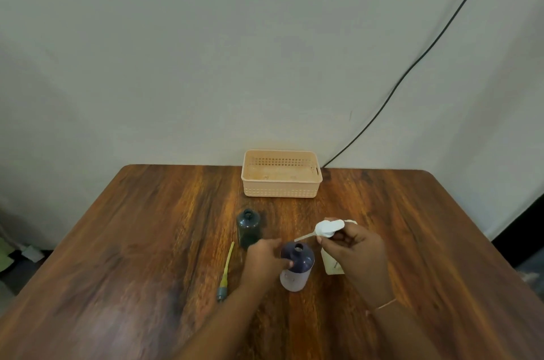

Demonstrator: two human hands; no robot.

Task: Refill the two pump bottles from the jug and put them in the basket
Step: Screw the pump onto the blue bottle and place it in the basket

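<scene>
Left hand (266, 259) grips open bottle (296, 267); right hand (354, 247) pinches white pump (326, 228); basket (281, 191) at far edge

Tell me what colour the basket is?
The slotted plastic basket is pale peach, seen in the head view.

Both forearms are bare with no sleeves in view, and the right hand (357, 250) has a thin, pale pinkish bracelet (384, 305) around its wrist, while the left hand (265, 259) wears nothing

One head-worn wide-angle view looks forward and down over the table (147, 242) from its near edge. It faces the wall (176, 65), with both hands close below, basket (281, 190) farthest.
</scene>
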